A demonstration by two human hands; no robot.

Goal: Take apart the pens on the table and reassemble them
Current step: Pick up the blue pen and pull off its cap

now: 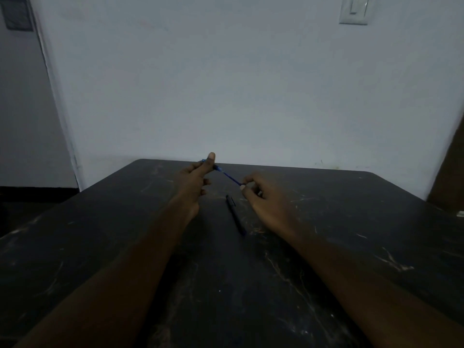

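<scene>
A blue pen is held in the air above the far part of the dark table, slanting down to the right. My left hand grips its upper left end, thumb raised. My right hand pinches its lower right end between thumb and forefinger. Which part each hand holds is too dim to tell. A black pen lies on the table between my forearms, clip end away from me.
The scratched table runs up to a white wall. A light switch is high on the right. A door frame stands at the left, and a small pale object sits at the table's right edge.
</scene>
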